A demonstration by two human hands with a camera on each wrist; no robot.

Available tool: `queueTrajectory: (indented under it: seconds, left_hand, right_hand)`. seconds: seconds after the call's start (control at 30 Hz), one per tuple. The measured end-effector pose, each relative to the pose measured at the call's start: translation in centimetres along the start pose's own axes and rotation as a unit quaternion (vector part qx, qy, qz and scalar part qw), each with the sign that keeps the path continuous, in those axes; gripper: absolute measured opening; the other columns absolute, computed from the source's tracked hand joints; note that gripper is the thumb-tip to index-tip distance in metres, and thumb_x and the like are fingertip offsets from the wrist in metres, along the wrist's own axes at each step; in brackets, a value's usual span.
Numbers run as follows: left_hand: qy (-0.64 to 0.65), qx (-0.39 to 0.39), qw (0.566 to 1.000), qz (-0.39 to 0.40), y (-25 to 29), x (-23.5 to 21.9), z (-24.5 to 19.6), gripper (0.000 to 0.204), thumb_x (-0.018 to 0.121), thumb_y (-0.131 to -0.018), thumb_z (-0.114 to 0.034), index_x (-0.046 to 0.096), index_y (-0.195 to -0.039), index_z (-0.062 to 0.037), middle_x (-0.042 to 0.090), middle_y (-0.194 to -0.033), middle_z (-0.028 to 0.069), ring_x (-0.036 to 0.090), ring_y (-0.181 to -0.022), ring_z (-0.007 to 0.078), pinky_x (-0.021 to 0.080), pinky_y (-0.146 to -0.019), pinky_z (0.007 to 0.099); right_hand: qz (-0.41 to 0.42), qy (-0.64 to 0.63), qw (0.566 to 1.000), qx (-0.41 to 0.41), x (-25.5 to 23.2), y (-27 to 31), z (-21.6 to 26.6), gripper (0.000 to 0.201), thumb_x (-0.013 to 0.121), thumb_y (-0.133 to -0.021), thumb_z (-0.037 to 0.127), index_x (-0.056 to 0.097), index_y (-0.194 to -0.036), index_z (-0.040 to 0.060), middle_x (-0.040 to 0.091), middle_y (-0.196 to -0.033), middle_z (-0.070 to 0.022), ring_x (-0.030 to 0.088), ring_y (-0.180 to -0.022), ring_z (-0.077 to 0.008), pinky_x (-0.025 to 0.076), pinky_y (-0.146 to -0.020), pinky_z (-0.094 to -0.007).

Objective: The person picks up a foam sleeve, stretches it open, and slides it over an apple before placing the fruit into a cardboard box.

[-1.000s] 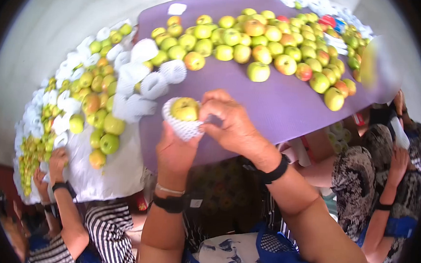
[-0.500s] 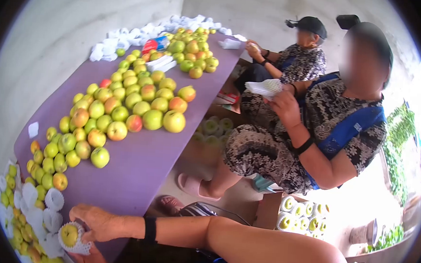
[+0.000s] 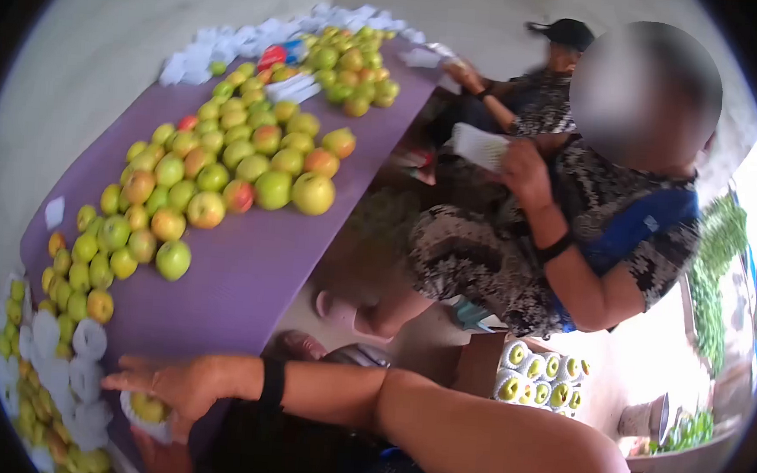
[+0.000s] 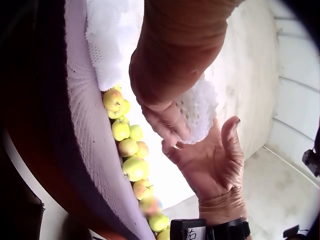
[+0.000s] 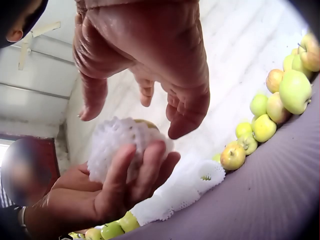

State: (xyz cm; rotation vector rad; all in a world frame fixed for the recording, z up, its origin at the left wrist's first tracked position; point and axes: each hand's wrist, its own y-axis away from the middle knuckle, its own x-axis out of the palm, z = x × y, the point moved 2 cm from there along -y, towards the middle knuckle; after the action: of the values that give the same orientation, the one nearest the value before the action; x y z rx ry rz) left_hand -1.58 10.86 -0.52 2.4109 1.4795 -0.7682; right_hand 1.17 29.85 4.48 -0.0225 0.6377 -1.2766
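In the head view my left hand [image 3: 164,459] holds a yellow-green apple [image 3: 150,407] in a white foam net from below. The right wrist view shows its fingers curled round the foam net [image 5: 112,152], with a bit of the apple's top bare. My right hand [image 3: 187,387] hovers over that apple. Seen from its own wrist, the right hand [image 5: 145,55] has thumb and fingers spread apart just above the net. In the left wrist view the right fingers overlap the net [image 4: 197,112] above the left palm [image 4: 210,165].
Loose apples [image 3: 213,179] spread along the purple tabletop [image 3: 220,279]. Empty foam nets [image 3: 84,366] lie at the near left beside more apples. To the right a seated person [image 3: 605,224] holds a foam net [image 3: 479,147]. A carton of netted apples [image 3: 543,377] stands on the floor.
The head view has swung right, bringing in two seated people and the carton. My right hand has gone from fingers at the net's edge to spread over the apple, while the left keeps holding it.
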Motion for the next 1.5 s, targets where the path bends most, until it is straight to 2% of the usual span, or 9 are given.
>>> queueTrajectory:
  seconds: [0.1, 0.17, 0.2, 0.3, 0.57, 0.9, 1.07, 1.3, 1.5]
  left_hand:
    - [0.227, 0.070, 0.971, 0.028, -0.1, 0.7, 0.7, 0.038, 0.045, -0.094, -0.020, 0.040, -0.125, 0.0017, 0.048, -0.121, 0.0132, 0.047, -0.110, 0.0219, 0.038, -0.093, 0.0351]
    - [0.556, 0.022, 0.826, 0.089, -0.7, 1.4, -0.3, 0.036, 0.037, -0.097, -0.020, 0.037, -0.128, -0.0013, 0.047, -0.122, 0.0109, 0.044, -0.113, 0.0211, 0.036, -0.097, 0.0362]
    - [0.624, -0.073, 0.778, 0.012, 0.8, 0.0, -2.2, 0.042, 0.037, -0.096, -0.030, 0.039, -0.126, -0.0005, 0.048, -0.118, 0.0119, 0.048, -0.110, 0.0219, 0.038, -0.095, 0.0362]
    - [0.632, -0.013, 0.766, 0.112, -0.9, 1.5, 0.0, 0.046, 0.044, -0.094, -0.030, 0.036, -0.130, -0.0023, 0.046, -0.126, 0.0104, 0.045, -0.117, 0.0238, 0.035, -0.100, 0.0401]
    - [0.556, -0.058, 0.829, 0.000, -0.4, 1.4, 0.0, 0.041, 0.052, -0.091, -0.030, 0.046, -0.119, -0.0008, 0.058, -0.106, 0.0067, 0.061, -0.091, 0.0167, 0.052, -0.072, 0.0283]
    - [0.461, -0.099, 0.878, 0.078, 1.1, -2.2, 1.4, 0.057, 0.044, -0.091, -0.048, 0.049, -0.116, 0.0023, 0.061, -0.103, 0.0142, 0.064, -0.087, 0.0218, 0.055, -0.067, 0.0318]
    - [0.451, -0.029, 0.876, 0.168, 2.2, -5.0, 2.6, 0.066, 0.021, -0.094, -0.052, 0.044, -0.121, 0.0035, 0.055, -0.114, 0.0203, 0.060, -0.096, 0.0270, 0.052, -0.076, 0.0332]
    - [0.468, 0.005, 0.865, 0.182, 3.3, -6.5, 4.0, 0.062, 0.022, -0.095, -0.049, 0.045, -0.120, 0.0028, 0.055, -0.116, 0.0216, 0.059, -0.100, 0.0283, 0.049, -0.081, 0.0341]
    - [0.499, 0.011, 0.861, 0.101, 4.7, -7.2, 3.8, 0.053, 0.032, -0.094, -0.043, 0.049, -0.113, 0.0033, 0.058, -0.105, 0.0197, 0.061, -0.092, 0.0279, 0.052, -0.075, 0.0346]
  right_hand:
    - [0.040, -0.008, 0.998, -0.053, 1.4, -0.4, -1.5, 0.087, 0.076, -0.053, 0.022, 0.039, -0.131, 0.0065, 0.042, -0.123, -0.0259, 0.036, -0.121, -0.0415, 0.032, -0.100, -0.0410]
    - [0.023, -0.060, 0.995, -0.078, 1.8, -1.0, -2.2, 0.077, 0.075, -0.056, 0.017, 0.044, -0.127, 0.0083, 0.046, -0.121, -0.0213, 0.039, -0.118, -0.0404, 0.034, -0.098, -0.0422]
    - [0.024, -0.037, 0.997, -0.067, 1.6, -0.8, -2.0, 0.075, 0.074, -0.058, 0.014, 0.045, -0.127, 0.0093, 0.046, -0.121, -0.0176, 0.041, -0.117, -0.0370, 0.037, -0.095, -0.0412]
    - [0.047, -0.085, 0.995, 0.003, 1.2, -0.6, -0.4, 0.070, 0.072, -0.063, 0.006, 0.045, -0.128, 0.0128, 0.049, -0.119, -0.0104, 0.045, -0.112, -0.0263, 0.045, -0.085, -0.0350]
    - [-0.019, -0.064, 0.995, 0.069, 3.0, -0.8, -0.5, 0.051, 0.068, -0.066, 0.005, 0.055, -0.115, 0.0070, 0.062, -0.097, -0.0090, 0.060, -0.085, -0.0198, 0.048, -0.078, -0.0298]
    - [0.011, -0.379, 0.913, 0.149, 4.2, 0.3, 0.3, 0.053, 0.063, -0.070, -0.011, 0.050, -0.119, 0.0063, 0.057, -0.109, -0.0040, 0.054, -0.100, -0.0119, 0.043, -0.087, -0.0251]
    - [0.112, -0.249, 0.943, 0.191, -0.2, 2.7, 5.5, 0.056, 0.061, -0.068, -0.010, 0.050, -0.120, 0.0057, 0.056, -0.111, -0.0065, 0.054, -0.102, -0.0137, 0.044, -0.087, -0.0276]
    - [0.241, -0.023, 0.936, 0.255, 7.7, 8.2, 4.7, 0.048, 0.067, -0.064, 0.006, 0.056, -0.111, 0.0088, 0.059, -0.105, -0.0050, 0.057, -0.094, -0.0148, 0.045, -0.084, -0.0227]
    - [0.174, -0.186, 0.707, 0.660, 20.0, 17.2, -8.1, 0.060, 0.073, -0.065, 0.016, 0.052, -0.122, 0.0094, 0.059, -0.107, -0.0120, 0.055, -0.098, -0.0303, 0.051, -0.072, -0.0424]
